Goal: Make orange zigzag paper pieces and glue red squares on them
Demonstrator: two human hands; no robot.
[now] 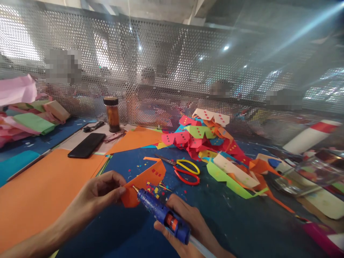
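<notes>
Between its thumb and fingers, my left hand (107,190) pinches the near end of an orange paper cut-out (150,175) with small red squares at its far end. My right hand (188,222) is wrapped round a blue glue gun (161,211) with a clear glue stick coming out of its back. The gun's metal tip is at the paper, close to my left fingertips; whether it touches I cannot tell. Scissors (185,172) with one yellow and one red handle lie just beyond, among tiny coloured paper squares (153,188).
A heap of decorated paper cut-outs (199,136) lies at the back right. On the left are orange sheets (40,193), a black phone (86,145), a dark-lidded jar (111,114) and folded coloured paper (32,118). A clear container (311,172) stands right. A perforated metal screen (172,64) closes the back.
</notes>
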